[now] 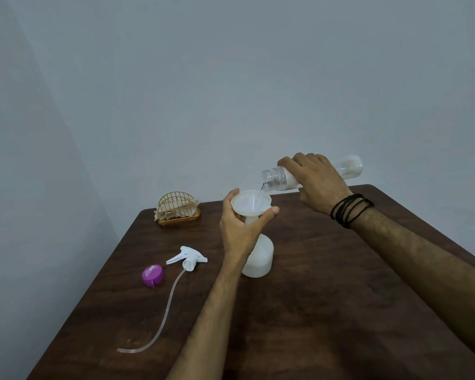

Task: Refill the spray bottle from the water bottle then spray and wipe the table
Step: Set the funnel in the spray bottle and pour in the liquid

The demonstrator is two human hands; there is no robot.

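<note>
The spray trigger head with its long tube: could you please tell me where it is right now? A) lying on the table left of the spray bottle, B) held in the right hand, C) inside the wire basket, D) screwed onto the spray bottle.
A: the spray trigger head lies loose on the table, beside the purple cap, left of the spray bottle, which carries a funnel instead.

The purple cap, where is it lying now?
In the head view the purple cap lies on the left part of the table, just left of the detached spray head and well left of the spray bottle.
</note>
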